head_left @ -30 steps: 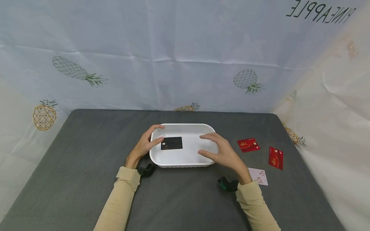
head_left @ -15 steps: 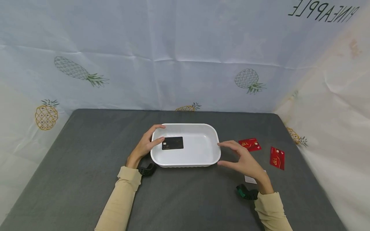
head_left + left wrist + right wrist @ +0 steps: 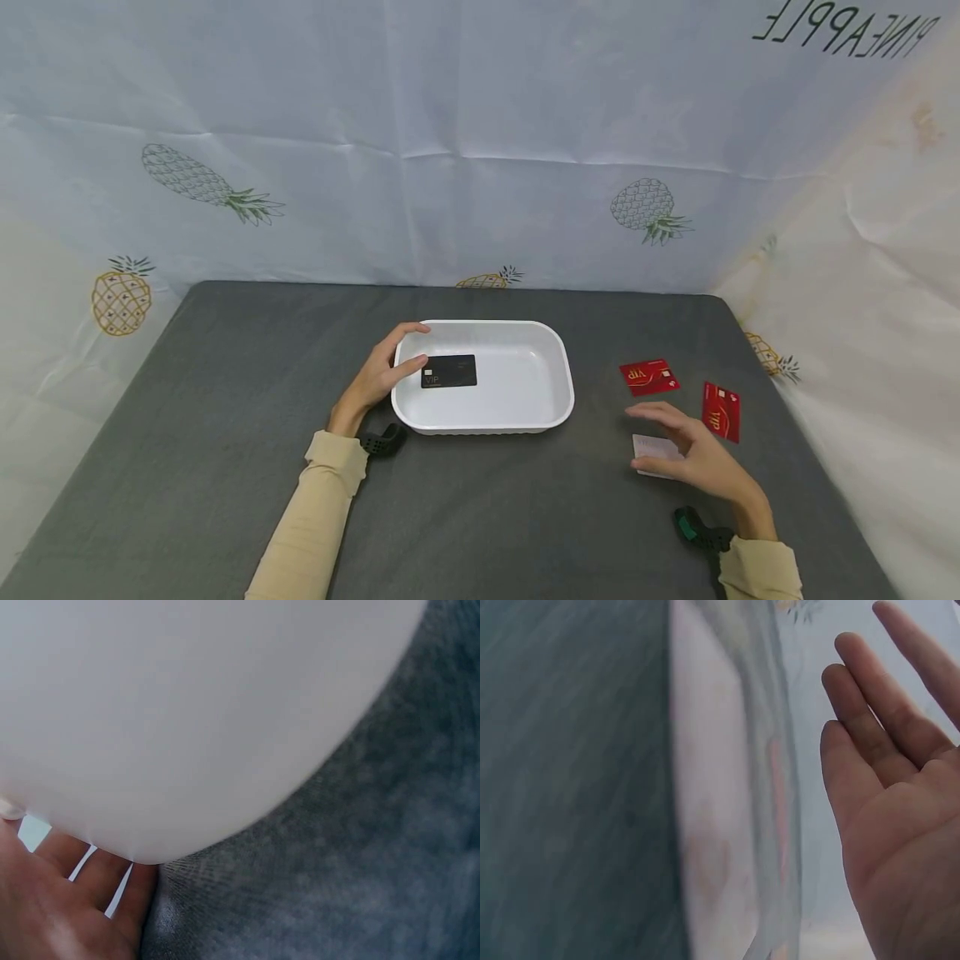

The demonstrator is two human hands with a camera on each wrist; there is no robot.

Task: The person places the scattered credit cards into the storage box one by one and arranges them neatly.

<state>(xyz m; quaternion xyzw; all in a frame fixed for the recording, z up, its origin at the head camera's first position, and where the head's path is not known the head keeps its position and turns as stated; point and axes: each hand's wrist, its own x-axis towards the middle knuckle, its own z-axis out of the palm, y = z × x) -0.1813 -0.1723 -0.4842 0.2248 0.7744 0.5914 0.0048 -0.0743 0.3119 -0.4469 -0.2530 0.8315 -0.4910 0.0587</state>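
1 black card (image 3: 459,371) lies in the white tray (image 3: 521,387) the left hand (image 3: 375,375) holds; the right hand (image 3: 701,457), wide open, apparently hovers over 1 pale card (image 3: 654,447).

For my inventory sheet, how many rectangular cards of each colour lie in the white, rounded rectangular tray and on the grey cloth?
Black rectangular card: 1
Red rectangular cards: 2
Pale pink rectangular card: 1
Total: 4

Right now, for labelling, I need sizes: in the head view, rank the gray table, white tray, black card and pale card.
1. Gray table
2. White tray
Below these, unsure, so unranked: black card and pale card; the right hand hides part of the pale card.
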